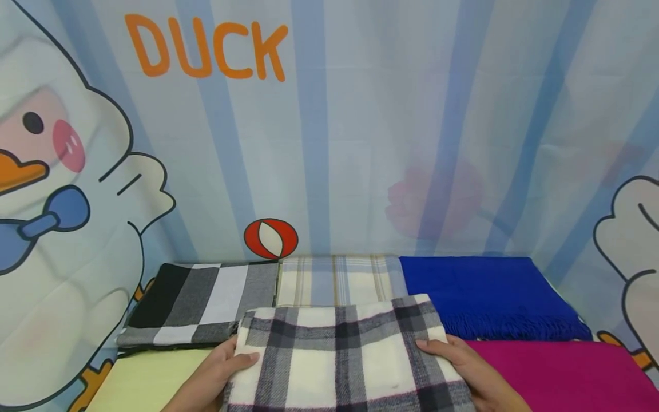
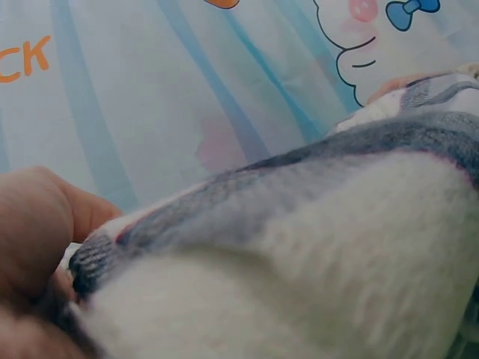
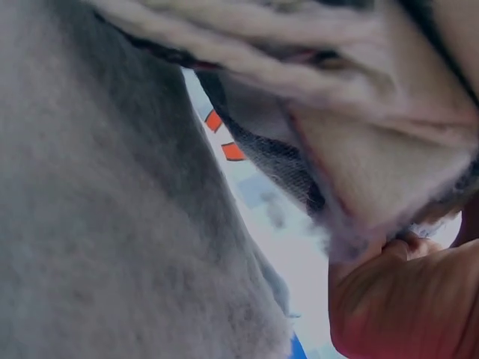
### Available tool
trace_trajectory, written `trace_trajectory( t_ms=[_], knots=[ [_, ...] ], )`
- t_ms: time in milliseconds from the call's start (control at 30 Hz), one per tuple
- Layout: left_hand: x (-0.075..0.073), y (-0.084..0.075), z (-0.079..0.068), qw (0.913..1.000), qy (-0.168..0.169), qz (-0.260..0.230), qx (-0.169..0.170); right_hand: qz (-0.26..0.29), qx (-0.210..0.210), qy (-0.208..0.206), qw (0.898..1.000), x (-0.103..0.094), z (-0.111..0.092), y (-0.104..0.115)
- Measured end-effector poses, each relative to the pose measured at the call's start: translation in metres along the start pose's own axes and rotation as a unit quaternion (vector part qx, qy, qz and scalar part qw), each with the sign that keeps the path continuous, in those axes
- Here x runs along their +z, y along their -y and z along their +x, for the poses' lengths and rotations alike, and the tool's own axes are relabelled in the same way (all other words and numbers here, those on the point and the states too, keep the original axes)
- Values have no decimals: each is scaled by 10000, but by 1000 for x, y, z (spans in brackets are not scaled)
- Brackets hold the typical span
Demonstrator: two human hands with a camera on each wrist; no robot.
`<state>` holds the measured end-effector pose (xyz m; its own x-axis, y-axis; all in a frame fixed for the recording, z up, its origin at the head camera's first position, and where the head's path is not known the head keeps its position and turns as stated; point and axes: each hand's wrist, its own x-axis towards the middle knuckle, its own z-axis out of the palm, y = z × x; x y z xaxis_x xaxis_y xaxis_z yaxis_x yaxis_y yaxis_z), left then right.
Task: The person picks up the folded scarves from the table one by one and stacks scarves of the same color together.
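Note:
A folded plaid scarf [image 1: 350, 355], white with dark grey checks and thin purplish lines, is held up in front at the bottom of the head view. My left hand [image 1: 218, 369] grips its left side, thumb on the near face. On the right side my right hand [image 1: 465, 366] pinches it the same way; in both cases the other fingers are mostly hidden behind the cloth. In the left wrist view the scarf [image 2: 314, 239] fills the lower part, with the left hand [image 2: 37, 247] at its edge. Twisted pale fringe [image 3: 247, 45] hangs near the right hand [image 3: 404, 299] in the right wrist view.
Behind lie a black, grey and white checked scarf [image 1: 206, 300], a cream and light blue plaid one [image 1: 334, 280] and a blue fringed one [image 1: 479, 292]. Pale yellow cloth [image 1: 144, 377] lies left, magenta cloth [image 1: 561, 372] right. A printed duck curtain [image 1: 355, 126] stands behind.

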<state>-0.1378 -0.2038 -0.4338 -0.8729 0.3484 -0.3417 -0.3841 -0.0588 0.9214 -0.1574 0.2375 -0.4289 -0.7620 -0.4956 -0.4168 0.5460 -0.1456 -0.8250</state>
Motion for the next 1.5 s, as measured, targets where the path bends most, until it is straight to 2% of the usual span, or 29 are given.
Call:
trace_trajectory(
  t_ms=[100, 300, 467, 533, 633, 767, 867, 1200, 1267, 1367, 1400, 1500],
  knots=[
    [1, 0, 3, 9999, 61, -88, 75, 212, -17, 202, 9996, -3, -2, 0],
    [4, 0, 7, 9995, 151, -212, 176, -59, 149, -432, 9989, -5, -3, 0],
    [5, -1, 9, 9994, 125, -285, 174, -691, 199, -1043, 9919, -6, -2, 1],
    [6, -1, 10, 9995, 84, -266, 162, -698, 225, -1178, 9903, -7, -2, 1],
    [6, -2, 11, 9996, 32, -222, 165, -177, 152, -734, 9970, -8, -3, 3],
    [6, -4, 13, 9997, -14, -183, 154, 357, 160, -370, 9985, -8, -5, 6],
    [5, -4, 14, 9998, -42, -182, 87, 325, 196, -473, 9982, -9, -5, 6],
    [3, -2, 14, 9998, -164, 92, 33, 239, -58, -158, 9996, -11, -2, -1],
    [4, -4, 15, 9998, -157, 78, 55, 232, -65, -190, 9995, -10, -2, 1],
    [5, -5, 15, 9999, -110, -4, 72, 55, 11, -444, 9990, -9, -1, 4],
    [5, -6, 15, 9999, -94, -32, 76, -210, 60, -708, 9972, -8, -2, 5],
    [6, -7, 14, 9998, -17, -113, 130, -251, 97, -785, 9966, -8, -2, 6]
  ],
)
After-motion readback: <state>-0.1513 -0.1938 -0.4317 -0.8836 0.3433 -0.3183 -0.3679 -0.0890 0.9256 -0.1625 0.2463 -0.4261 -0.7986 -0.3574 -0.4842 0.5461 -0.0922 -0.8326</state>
